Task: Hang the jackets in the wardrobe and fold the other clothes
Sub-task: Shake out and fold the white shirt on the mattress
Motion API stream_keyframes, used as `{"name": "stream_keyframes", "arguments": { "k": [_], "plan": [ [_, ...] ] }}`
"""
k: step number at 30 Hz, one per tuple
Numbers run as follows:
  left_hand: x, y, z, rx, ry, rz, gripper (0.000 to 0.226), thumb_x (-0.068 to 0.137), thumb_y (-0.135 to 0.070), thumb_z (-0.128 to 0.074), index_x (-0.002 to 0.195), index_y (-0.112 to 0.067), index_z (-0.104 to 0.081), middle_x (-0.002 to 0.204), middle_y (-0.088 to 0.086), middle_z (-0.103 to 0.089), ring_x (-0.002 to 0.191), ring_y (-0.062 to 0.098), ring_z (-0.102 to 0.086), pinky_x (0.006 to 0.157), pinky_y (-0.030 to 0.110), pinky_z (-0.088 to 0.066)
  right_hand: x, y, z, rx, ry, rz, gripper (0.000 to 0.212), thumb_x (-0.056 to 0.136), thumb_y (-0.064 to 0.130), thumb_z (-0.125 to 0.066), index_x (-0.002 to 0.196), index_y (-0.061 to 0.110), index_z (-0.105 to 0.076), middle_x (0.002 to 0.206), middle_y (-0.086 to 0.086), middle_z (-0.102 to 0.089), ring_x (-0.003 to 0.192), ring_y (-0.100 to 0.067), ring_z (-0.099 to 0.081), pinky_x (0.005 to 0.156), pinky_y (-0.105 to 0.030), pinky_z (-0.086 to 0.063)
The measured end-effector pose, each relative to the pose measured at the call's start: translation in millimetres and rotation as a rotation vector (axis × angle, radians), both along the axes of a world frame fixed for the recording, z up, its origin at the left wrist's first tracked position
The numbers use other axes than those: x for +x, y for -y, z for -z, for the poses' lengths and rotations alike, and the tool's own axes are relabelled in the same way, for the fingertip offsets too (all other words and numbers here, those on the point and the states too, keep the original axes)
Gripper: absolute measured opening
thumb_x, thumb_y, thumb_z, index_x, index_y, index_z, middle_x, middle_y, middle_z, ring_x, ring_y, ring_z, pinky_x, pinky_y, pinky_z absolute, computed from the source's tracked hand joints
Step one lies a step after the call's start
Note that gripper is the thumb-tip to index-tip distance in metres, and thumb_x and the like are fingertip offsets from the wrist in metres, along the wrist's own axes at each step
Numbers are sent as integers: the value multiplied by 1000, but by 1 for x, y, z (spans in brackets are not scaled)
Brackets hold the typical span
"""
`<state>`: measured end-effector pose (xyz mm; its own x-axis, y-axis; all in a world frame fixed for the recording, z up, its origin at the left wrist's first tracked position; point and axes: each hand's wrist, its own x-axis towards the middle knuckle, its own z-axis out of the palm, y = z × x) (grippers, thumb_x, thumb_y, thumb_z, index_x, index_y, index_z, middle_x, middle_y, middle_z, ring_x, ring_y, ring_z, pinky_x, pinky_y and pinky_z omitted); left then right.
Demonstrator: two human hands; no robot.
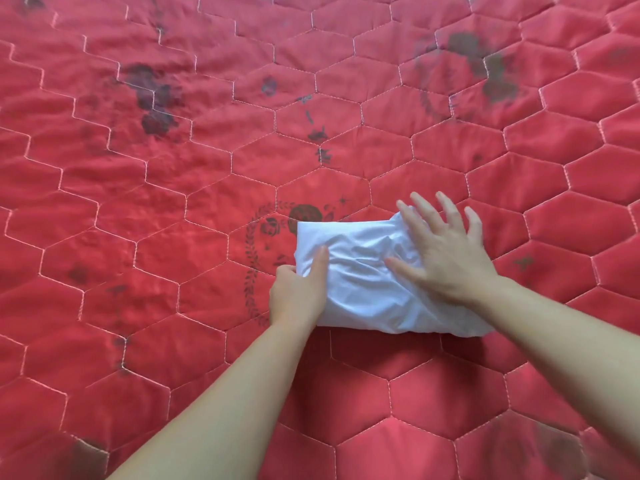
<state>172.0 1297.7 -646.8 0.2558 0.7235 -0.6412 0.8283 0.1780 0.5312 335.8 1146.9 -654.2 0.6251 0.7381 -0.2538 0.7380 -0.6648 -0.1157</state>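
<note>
One folded white garment [377, 275], one red quilt [173, 202], two hands.

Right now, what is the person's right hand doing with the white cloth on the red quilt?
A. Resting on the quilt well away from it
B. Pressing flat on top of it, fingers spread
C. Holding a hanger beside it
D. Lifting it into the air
B: the right hand lies palm-down with fingers spread on the folded white cloth, while the left hand grips its left edge on the red quilt.
</note>
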Motion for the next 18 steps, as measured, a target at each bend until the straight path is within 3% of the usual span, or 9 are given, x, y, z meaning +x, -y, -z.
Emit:
{"name": "stream_keyframes", "arguments": {
  "k": [2, 4, 6, 8, 12, 15, 18],
  "plan": [
    [-1, -3, 3, 15, -14, 59, 79, 81, -78, -42, 108, -6, -60, 108, 11, -64, 99, 31, -58, 74, 35, -41, 10, -2, -1, -42, 9, -112, 85, 81, 79, -19, 148, 27, -26, 152, 2, -33, 144, -29, -17, 113, -59, -9],
    [0, -1, 5, 47, -31, 100, 78, 82, -77, -39, 107, -7, -61, 109, 12, -64, 99, 31, -57, 75, 35, -39, 11, -2, -5, -32, 83, -175, 79, 82, 75, -22, 125, 17, -53, 122, -6, -55, 125, -31, -41, 109, -56, -19],
    [-1, 3, 5, 84, -20, 122, 71, 86, -72, -40, 105, -7, -60, 109, 12, -63, 95, 29, -54, 73, 34, -36, 8, 1, -9, 18, 147, -174, 71, 84, 70, -23, 99, 12, -62, 98, -8, -58, 101, -31, -52, 100, -51, -29],
    [-1, 9, 5, 112, -12, 155, 64, 90, -66, -40, 101, -6, -59, 109, 13, -63, 94, 29, -52, 73, 34, -34, 2, 8, -14, 17, 158, -99, 67, 86, 69, -24, 88, 13, -62, 93, -7, -57, 92, -30, -54, 91, -47, -34],
    [-1, 23, 2, 114, -4, 152, 54, 93, -62, -41, 90, -10, -54, 103, 13, -63, 90, 31, -52, 71, 35, -33, -21, 27, -16, -160, 72, 298, 61, 84, 76, -31, 101, 22, -55, 108, -6, -50, 103, -31, -48, 83, -50, -38],
    [-4, 34, 0, 95, -12, 145, 51, 92, -63, -41, 79, -14, -47, 95, 12, -62, 88, 33, -53, 70, 35, -33, -48, 31, -12, -94, -153, 690, 64, 81, 78, -35, 118, 26, -47, 119, -8, -46, 115, -33, -45, 90, -57, -36],
    [-7, 38, 0, 62, 14, 98, 51, 90, -64, -44, 71, -17, -42, 82, 7, -57, 83, 33, -53, 67, 36, -33, -58, 34, -8, -23, -180, 765, 58, 84, 74, -37, 118, 27, -45, 111, -7, -47, 110, -35, -51, 87, -54, -36]
  ]
}}
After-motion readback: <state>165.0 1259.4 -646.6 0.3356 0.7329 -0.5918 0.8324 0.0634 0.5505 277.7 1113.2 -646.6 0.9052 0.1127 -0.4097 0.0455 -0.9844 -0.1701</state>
